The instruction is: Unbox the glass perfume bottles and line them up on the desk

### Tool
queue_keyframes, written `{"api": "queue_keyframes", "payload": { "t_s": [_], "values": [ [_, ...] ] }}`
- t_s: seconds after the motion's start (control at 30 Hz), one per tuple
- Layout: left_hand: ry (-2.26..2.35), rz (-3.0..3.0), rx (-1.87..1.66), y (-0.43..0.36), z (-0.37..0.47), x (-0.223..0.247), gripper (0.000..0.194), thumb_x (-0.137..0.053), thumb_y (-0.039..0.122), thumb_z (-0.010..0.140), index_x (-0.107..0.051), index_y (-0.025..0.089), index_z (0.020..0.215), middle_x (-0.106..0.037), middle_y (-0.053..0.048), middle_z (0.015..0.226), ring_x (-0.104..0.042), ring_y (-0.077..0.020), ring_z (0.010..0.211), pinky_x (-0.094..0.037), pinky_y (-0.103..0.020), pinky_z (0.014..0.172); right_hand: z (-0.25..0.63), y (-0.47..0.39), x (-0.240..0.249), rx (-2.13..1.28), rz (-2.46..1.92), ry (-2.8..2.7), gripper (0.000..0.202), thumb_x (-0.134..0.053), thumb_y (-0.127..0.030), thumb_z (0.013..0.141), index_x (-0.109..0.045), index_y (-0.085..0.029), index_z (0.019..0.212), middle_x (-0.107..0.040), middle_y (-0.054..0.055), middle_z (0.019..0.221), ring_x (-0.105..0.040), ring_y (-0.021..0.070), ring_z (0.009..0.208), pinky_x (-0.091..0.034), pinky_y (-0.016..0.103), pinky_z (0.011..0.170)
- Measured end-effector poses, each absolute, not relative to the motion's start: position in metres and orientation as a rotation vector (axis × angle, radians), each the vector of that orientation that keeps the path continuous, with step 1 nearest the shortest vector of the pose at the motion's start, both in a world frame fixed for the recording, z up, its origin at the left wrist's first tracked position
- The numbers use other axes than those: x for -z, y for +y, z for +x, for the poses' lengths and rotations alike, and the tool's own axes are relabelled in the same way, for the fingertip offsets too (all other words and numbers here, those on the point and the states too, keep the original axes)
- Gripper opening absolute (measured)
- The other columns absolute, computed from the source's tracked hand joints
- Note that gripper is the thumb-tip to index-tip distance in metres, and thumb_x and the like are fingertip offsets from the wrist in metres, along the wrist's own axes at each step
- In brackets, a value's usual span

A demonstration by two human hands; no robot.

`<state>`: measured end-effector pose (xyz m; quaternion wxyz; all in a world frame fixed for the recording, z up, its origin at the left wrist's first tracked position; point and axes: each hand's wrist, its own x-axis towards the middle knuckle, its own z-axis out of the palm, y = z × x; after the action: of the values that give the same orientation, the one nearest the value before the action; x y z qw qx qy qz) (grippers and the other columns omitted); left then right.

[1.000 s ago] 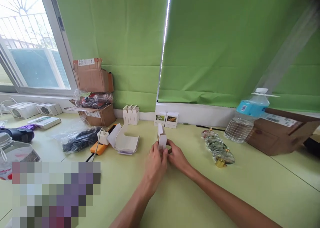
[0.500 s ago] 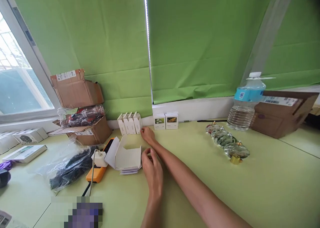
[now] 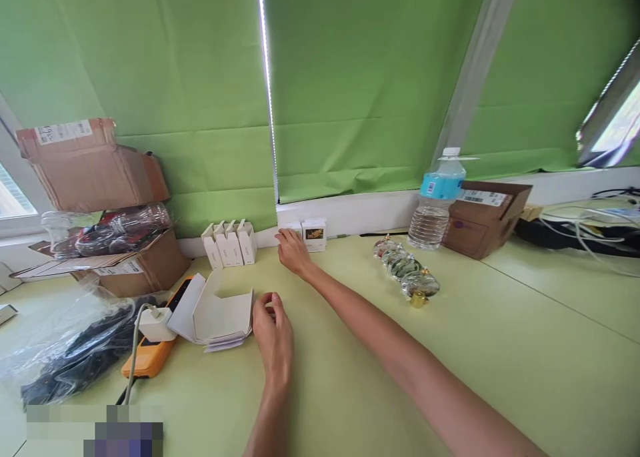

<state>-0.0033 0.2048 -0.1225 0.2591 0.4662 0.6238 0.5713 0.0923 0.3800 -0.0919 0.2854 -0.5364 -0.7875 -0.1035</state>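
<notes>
My right hand [image 3: 295, 251] reaches to the back of the table, its fingers stretched out in front of a small white box [image 3: 293, 227] that it mostly covers. Whether the fingertips touch that box cannot be made out. Right beside it stands a matching white box [image 3: 315, 235] with a picture of yellow flowers. My left hand [image 3: 273, 330] rests on the table with loosely curled fingers and a gap at the thumb; nothing shows in it. Left of it lies an opened white carton [image 3: 225, 317] with a cut-out. Several narrow white boxes [image 3: 230, 245] stand upright in a row behind.
A water bottle [image 3: 436, 207] and a brown carton [image 3: 483, 223] stand at the back right, behind several shiny round packets [image 3: 406, 270]. Stacked cardboard boxes [image 3: 95, 170], a plastic bag [image 3: 80, 357] and an orange device [image 3: 150, 357] with a white charger [image 3: 156, 323] occupy the left.
My right hand has moved from the right end of the row of narrow boxes to the left picture box. My left hand stays beside the opened carton. The view has turned right.
</notes>
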Motion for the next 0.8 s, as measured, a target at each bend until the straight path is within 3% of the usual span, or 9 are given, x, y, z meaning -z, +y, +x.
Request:
{"api": "queue_keyframes", "payload": {
  "t_s": [0.2, 0.33, 0.5, 0.63, 0.8],
  "values": [
    [1.682, 1.298, -1.546, 0.206, -0.003, 0.124, 0.03, -0.046, 0.043, 0.09, -0.059, 0.019, 0.099, -0.064, -0.006, 0.09, -0.06, -0.0213, 0.083, -0.044, -0.032, 0.073, 0.132, 0.386, 0.087, 0.474, -1.487, -2.111, 0.062, -0.05, -0.008, 0.082, -0.035, -0.005, 0.142, -0.022, 0.02, 0.154, -0.01, 0.0315, 0.144, -0.011, 0.048, 0.114],
    [1.684, 1.322, -1.545, 0.205, -0.004, 0.123, 0.029, -0.046, 0.042, 0.089, -0.06, 0.018, 0.098, -0.064, -0.006, 0.088, -0.06, -0.0215, 0.08, -0.044, -0.032, 0.071, 0.126, 0.388, 0.089, 0.533, -1.508, -2.117, 0.072, -0.059, -0.014, 0.075, -0.034, -0.004, 0.141, -0.023, 0.023, 0.154, -0.006, 0.0339, 0.145, -0.009, 0.054, 0.114],
    [1.683, 1.334, -1.56, 0.204, -0.003, 0.123, 0.029, -0.047, 0.042, 0.089, -0.06, 0.018, 0.098, -0.065, -0.006, 0.09, -0.06, -0.0211, 0.082, -0.045, -0.032, 0.072, 0.122, 0.379, 0.091, 0.613, -1.46, -2.137, 0.058, -0.052, -0.009, 0.078, -0.04, 0.0, 0.134, -0.031, 0.025, 0.149, -0.008, 0.0308, 0.145, -0.004, 0.051, 0.117],
    [1.69, 1.327, -1.566, 0.206, -0.003, 0.126, 0.03, -0.046, 0.043, 0.089, -0.06, 0.018, 0.099, -0.065, -0.007, 0.091, -0.061, -0.0207, 0.082, -0.046, -0.032, 0.074, 0.131, 0.367, 0.096, 0.652, -1.386, -2.196, 0.058, -0.047, -0.002, 0.079, -0.041, -0.005, 0.136, -0.038, 0.021, 0.146, -0.015, 0.0307, 0.144, -0.001, 0.054, 0.116],
    [1.685, 1.317, -1.566, 0.209, -0.005, 0.13, 0.026, -0.047, 0.04, 0.088, -0.06, 0.019, 0.098, -0.065, -0.006, 0.089, -0.062, -0.0196, 0.079, -0.047, -0.032, 0.072, 0.141, 0.35, 0.109, 0.615, -1.299, -2.33, 0.04, -0.045, 0.002, 0.08, -0.058, -0.009, 0.116, -0.064, 0.018, 0.116, -0.047, 0.0295, 0.125, -0.012, 0.052, 0.116]
  ]
}}
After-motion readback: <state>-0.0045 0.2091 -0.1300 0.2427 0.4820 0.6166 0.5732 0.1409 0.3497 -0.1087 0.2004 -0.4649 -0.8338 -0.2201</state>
